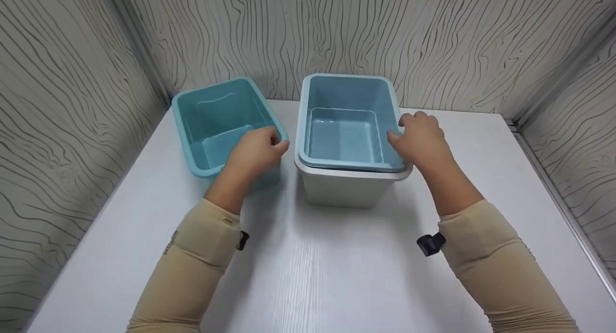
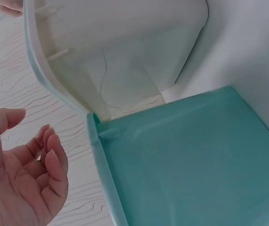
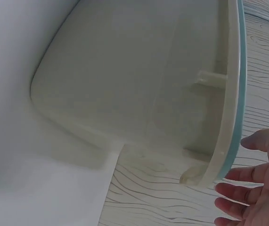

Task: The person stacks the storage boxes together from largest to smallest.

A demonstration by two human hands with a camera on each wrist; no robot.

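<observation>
A teal plastic bin (image 1: 226,107) stands at the left of the table. To its right, a light blue bin (image 1: 344,135) sits nested inside a white bin (image 1: 346,191). My left hand (image 1: 255,150) hovers over the teal bin's right rim. In the left wrist view that hand (image 2: 26,174) has loosely bent fingers, holds nothing and is apart from the teal bin (image 2: 186,160). My right hand (image 1: 423,138) is at the right rim of the nested bins. In the right wrist view its fingers (image 3: 242,193) are spread beside the blue rim (image 3: 240,108); thumb and fingertip contact is hard to tell.
Both bins stand toward the back of a white table (image 1: 308,275). A wood-grain patterned panel (image 1: 361,39) rises behind it, with similar panels at left and right. Black straps (image 1: 431,244) hang from both sleeves.
</observation>
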